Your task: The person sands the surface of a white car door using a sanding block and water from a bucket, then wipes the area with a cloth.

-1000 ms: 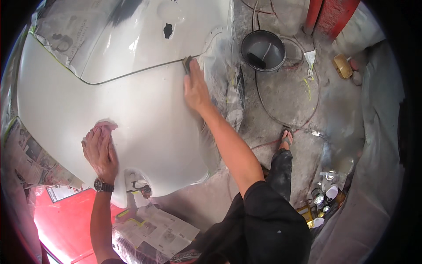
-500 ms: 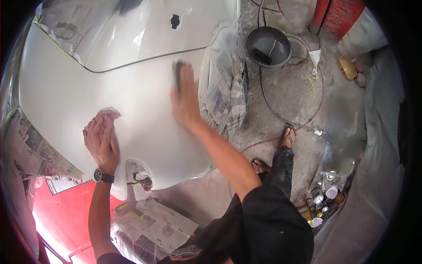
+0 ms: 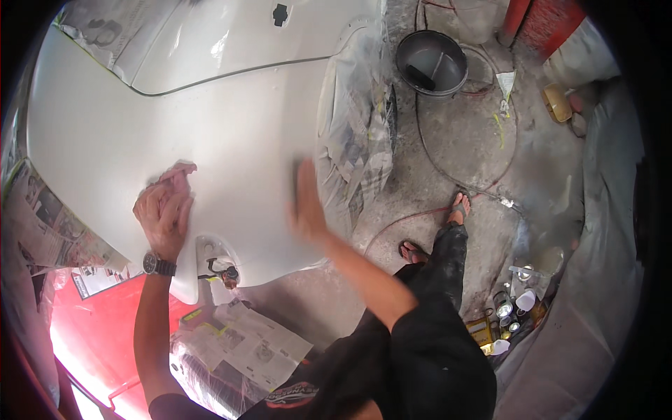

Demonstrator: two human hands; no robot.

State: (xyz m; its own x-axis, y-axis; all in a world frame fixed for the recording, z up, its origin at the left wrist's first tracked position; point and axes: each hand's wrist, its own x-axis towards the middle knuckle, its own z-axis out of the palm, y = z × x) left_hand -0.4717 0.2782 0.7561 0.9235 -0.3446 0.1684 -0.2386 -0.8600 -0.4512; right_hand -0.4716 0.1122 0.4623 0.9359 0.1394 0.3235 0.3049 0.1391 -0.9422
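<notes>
A white car body panel [image 3: 231,140] fills the left half, with a dark seam across its upper part. My left hand [image 3: 163,217], its fingers bent, presses a crumpled pink cloth [image 3: 183,171] onto the panel. My right hand [image 3: 308,210] is blurred by motion near the panel's right edge. Under its fingers shows a dark sanding block [image 3: 299,176], mostly hidden and lying against the surface. Below my left hand, a round recess with a dark fitting [image 3: 222,271] opens in the panel's lower corner.
Plastic sheeting [image 3: 350,140] hangs beside the panel. Newspaper [image 3: 255,346] covers a part below, near a red panel [image 3: 105,329]. A black basin [image 3: 448,84] stands on the concrete floor by a looping hose [image 3: 427,154]. Cans [image 3: 502,306] crowd the lower right beside a grey sheet [image 3: 595,280].
My right hand has slid down the panel toward me with the sanding block. My left hand has curled its fingers more around the pink cloth. The view has shifted slightly.
</notes>
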